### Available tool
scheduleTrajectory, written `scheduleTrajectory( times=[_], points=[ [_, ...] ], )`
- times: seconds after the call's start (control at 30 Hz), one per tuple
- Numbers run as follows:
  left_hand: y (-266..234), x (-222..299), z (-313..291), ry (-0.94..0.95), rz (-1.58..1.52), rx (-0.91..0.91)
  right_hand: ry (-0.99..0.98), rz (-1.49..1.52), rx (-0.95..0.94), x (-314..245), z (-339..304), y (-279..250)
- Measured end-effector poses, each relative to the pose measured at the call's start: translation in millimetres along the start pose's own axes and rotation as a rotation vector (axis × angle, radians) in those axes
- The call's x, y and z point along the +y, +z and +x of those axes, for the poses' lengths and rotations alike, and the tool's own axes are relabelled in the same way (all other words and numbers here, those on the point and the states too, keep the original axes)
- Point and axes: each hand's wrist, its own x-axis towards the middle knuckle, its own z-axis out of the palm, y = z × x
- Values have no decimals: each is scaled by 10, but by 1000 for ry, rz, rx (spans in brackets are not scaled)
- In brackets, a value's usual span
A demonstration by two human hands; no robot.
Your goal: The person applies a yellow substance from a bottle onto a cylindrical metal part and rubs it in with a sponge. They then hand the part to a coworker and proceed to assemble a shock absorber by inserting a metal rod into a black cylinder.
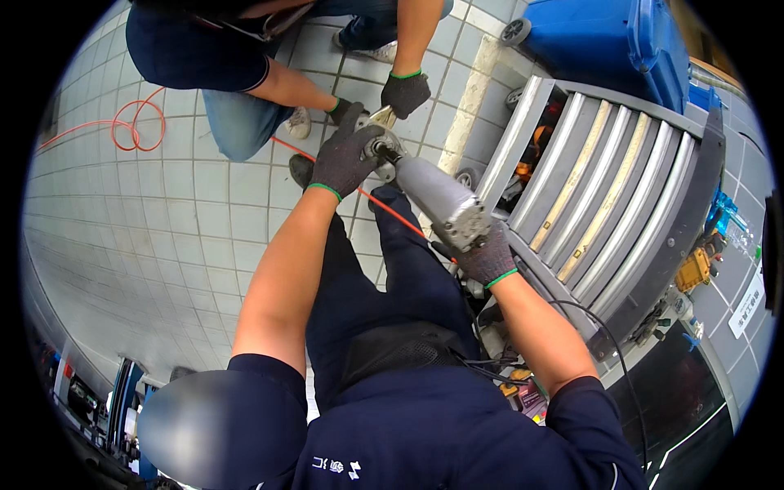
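Observation:
My left hand [343, 159], in a dark knit glove with a green cuff, grips the front end of a grey cylindrical power tool [433, 196]. My right hand [488, 260], gloved the same way, holds the tool's rear end. The tool points away from me toward the floor. At its head [382, 147] a crouching person in dark top and jeans holds a small metal part [382, 117] with two gloved hands [406, 91].
A grey tool cabinet [588, 188] with several drawers stands on my right, and a blue wheeled bin [604, 41] behind it. An orange cable [135, 126] coils over the grey tiled floor [163, 229]. A black cord [604, 343] runs by my right arm.

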Motion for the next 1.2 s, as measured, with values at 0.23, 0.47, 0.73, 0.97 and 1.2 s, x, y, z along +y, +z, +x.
scheduleTrajectory(
  times=[0.23,0.47,0.73,0.97,1.2],
  points=[
    [109,-67,-60,73,46,18,45,126,79,261,-215,310],
    [153,62,-66,205,161,96,17,365,226,340,-556,372],
    [150,96,2,414,131,119,155,658,420,479,-1326,248],
    [211,636,-9,429,588,0,50,1673,846,304,-2448,-656],
    [197,882,203,401,839,-302,-319,1723,1723,596,-3805,-1003]
  ],
)
